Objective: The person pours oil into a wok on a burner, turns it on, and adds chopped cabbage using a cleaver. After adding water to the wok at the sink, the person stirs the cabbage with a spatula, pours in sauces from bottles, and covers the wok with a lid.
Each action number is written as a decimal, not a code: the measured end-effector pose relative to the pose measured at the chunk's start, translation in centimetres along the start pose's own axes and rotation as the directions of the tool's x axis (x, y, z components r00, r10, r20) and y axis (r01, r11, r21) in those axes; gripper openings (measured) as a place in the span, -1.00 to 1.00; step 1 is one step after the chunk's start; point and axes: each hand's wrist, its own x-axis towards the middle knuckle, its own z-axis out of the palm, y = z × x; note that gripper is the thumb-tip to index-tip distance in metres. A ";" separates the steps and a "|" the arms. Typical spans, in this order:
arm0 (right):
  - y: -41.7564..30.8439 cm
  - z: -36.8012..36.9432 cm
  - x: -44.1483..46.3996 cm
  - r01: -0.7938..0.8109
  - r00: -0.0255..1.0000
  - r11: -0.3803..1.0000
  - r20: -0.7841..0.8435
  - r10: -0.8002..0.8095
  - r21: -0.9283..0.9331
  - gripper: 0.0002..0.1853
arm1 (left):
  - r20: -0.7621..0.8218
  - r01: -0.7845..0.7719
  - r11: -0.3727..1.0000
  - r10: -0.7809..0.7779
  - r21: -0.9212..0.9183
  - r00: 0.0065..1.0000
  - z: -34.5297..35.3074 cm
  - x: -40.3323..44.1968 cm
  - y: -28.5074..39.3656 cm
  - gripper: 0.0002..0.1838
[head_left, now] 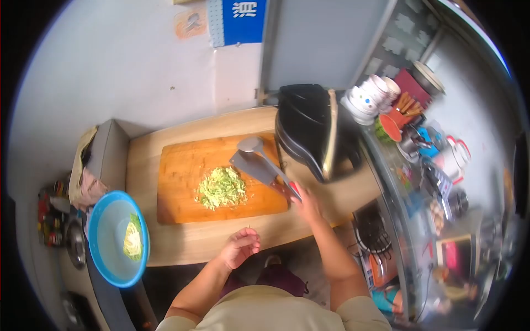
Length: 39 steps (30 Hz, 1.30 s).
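Head view: a long metal tool (269, 161) with a red-and-black handle is gripped by the right hand (307, 203), whose fingers are closed around that handle near the right front corner of a wooden cutting board (176, 165). A rounded silver end and a broad, flat grey shape are seen beyond the grip, extended over the board; whether one tool or two are formed by them cannot be told.

The left hand (241, 247) is held just in front of the board, near the front edge of the table (204, 241). Its fingers are partly curled, with a narrow space left between thumb and fingertips; whether anything small is pinched there cannot be told.

A loose heap of shredded pale-green vegetable (222, 188) is spread on the middle of the board, with scraps scattered around it. The heap is touched by neither hand.

At the left, more pale-green vegetable (132, 240) is contained in a blue basin (105, 243), gathered toward its right side. Behind the basin, a grey box (110, 154) is seen at the table's end. To the right of the board, a bulky black case (301, 121) is crossed by a pale strap (330, 132).
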 end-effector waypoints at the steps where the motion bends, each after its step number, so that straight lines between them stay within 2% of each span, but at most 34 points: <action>1: 0.9 0.1 0.5 0.024 1.000 1.000 0.020 -0.024 -0.009 -0.36 | -0.023 -0.033 0.999 0.032 -0.006 0.999 -0.2 0.2 -0.2 -0.89; 2: 1.5 0.1 1.0 0.029 0.999 0.999 0.016 -0.030 0.027 -0.40 | -0.048 -0.063 0.998 0.062 -0.009 0.997 -0.2 0.2 -0.5 -0.91; 5: 2.4 -0.3 2.6 0.242 0.956 0.955 -0.123 -0.265 -0.170 -0.47 | -0.138 -0.138 0.990 0.134 -0.021 0.981 0.4 0.1 -0.8 -0.89; 6: 2.1 0.1 3.0 0.274 0.926 0.944 -0.213 -0.310 -0.182 -0.52 | -0.169 -0.187 0.981 0.191 0.043 0.967 0.4 0.2 -0.9 -0.89; 8: 1.1 1.0 3.4 0.317 0.930 0.941 -0.158 -0.333 -0.119 -0.51 | -0.219 -0.269 0.947 0.304 0.175 0.927 0.0 0.7 -1.2 -0.88; 9: 0.2 1.3 3.6 0.336 0.929 0.938 -0.131 -0.345 -0.087 -0.51 | -0.244 -0.327 0.877 0.423 0.352 0.873 -0.5 1.1 -1.3 -0.88; 10: -0.7 1.4 3.8 0.348 0.933 0.936 -0.080 -0.351 -0.051 -0.47 | -0.244 -0.359 0.776 0.537 0.519 0.808 -1.3 1.8 -1.4 -0.87; 11: -1.4 1.9 4.1 0.287 0.958 0.957 0.007 -0.287 -0.050 -0.45 | -0.220 -0.363 0.648 0.641 0.670 0.736 -2.3 2.5 -1.5 -0.87; 12: -2.1 2.4 4.3 0.223 0.972 0.973 0.093 -0.218 -0.057 -0.42 | -0.148 -0.309 0.437 0.746 0.845 0.649 -3.0 2.8 -1.0 -0.75; 13: -2.7 2.8 4.4 0.158 0.974 0.985 0.176 -0.143 -0.072 -0.40 | -0.079 -0.249 0.265 0.815 0.932 0.574 -3.5 2.8 -0.6 -0.69; 15: -3.1 3.6 4.7 0.192 0.968 0.979 0.176 -0.178 -0.066 -0.41 | 0.111 -0.071 -0.089 0.891 0.994 0.439 -3.9 2.8 1.0 -0.56; 16: -3.4 3.4 4.6 0.216 0.965 0.975 0.166 -0.204 -0.057 -0.44 | 0.099 -0.016 -0.106 0.862 0.994 0.497 -4.9 2.8 1.7 -0.23; 19: -5.0 2.4 4.8 0.255 0.960 0.966 0.126 -0.249 -0.038 -0.50 | 0.190 0.149 -0.276 0.884 0.950 0.428 -5.6 2.8 3.3 -0.01; 20: -5.6 2.2 4.9 0.258 0.961 0.966 0.110 -0.253 -0.032 -0.52 | 0.100 0.235 -0.248 0.857 0.940 0.505 -6.7 3.3 3.8 0.24; 23: -7.7 2.8 5.0 0.230 0.961 0.961 0.119 -0.249 0.154 -0.54 | -0.052 0.423 -0.240 0.819 0.874 0.572 -6.4 4.3 4.8 0.44; 24: -8.9 2.9 4.5 0.240 0.960 0.966 0.124 -0.251 0.098 -0.56 | -0.070 0.431 -0.245 0.800 0.869 0.596 -6.3 4.6 5.1 0.43; 27: -12.0 3.5 2.7 0.250 0.948 0.955 0.159 -0.274 0.159 -0.55 | -0.126 0.453 -0.262 0.737 0.852 0.664 -5.8 5.0 6.3 0.41; 30: -14.6 2.2 2.4 0.137 0.906 0.962 0.363 -0.219 0.236 -0.51 | -0.086 0.403 -0.268 0.733 0.875 0.674 -6.3 5.0 7.0 0.42; 33: -14.6 2.9 3.4 0.312 0.929 0.917 0.122 -0.349 0.247 -0.55 | -0.057 0.357 -0.269 0.723 0.894 0.688 -6.6 4.8 7.7 0.40; 36: -15.1 2.9 6.5 0.286 0.944 0.947 0.123 -0.305 0.149 -0.57 | -0.004 0.298 -0.275 0.729 0.914 0.684 -7.6 4.8 7.8 0.38; 39: -14.3 4.1 8.5 0.311 0.933 0.943 0.152 -0.327 0.122 -0.57 | 0.047 0.249 -0.290 0.732 0.924 0.679 -8.3 4.8 8.2 0.36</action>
